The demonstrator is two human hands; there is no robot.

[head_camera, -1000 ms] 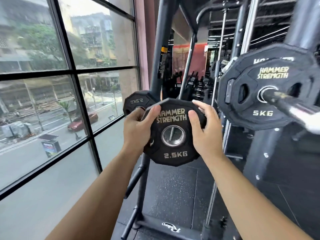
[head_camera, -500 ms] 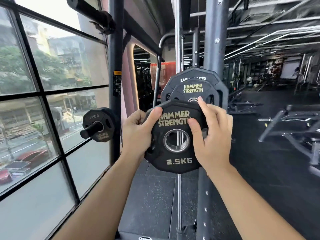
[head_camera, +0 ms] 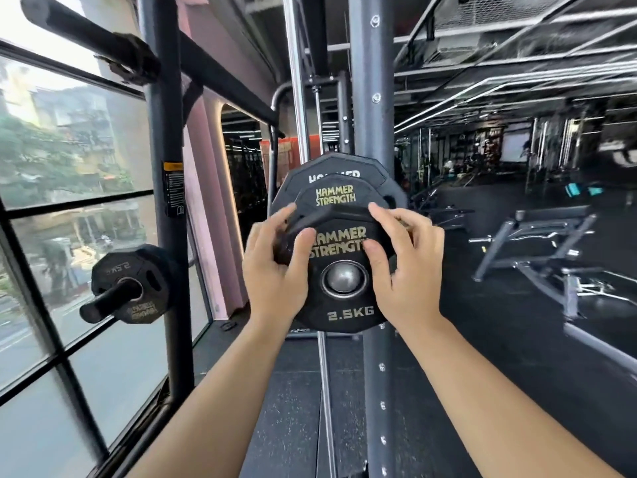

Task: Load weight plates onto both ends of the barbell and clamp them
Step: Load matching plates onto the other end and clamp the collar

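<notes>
Left hand (head_camera: 275,274): fingers hold the 2.5 kg plate (head_camera: 346,317).
Right hand (head_camera: 405,274): fingers hold it too.
Barbell end (head_camera: 344,276): sits in the plate's hole.

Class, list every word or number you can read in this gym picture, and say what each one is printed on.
"HAMMER STRENGT" (end covered) and "2.5KG": front plate.
"HAMMER STRENGTH": middle plate.
"HA…ER", lower half hidden: rear plate.
"2.5KG", upside down: stored plate on the left.
Stored plate's lower lettering and the rack sticker: too blurred or small to read.
</notes>
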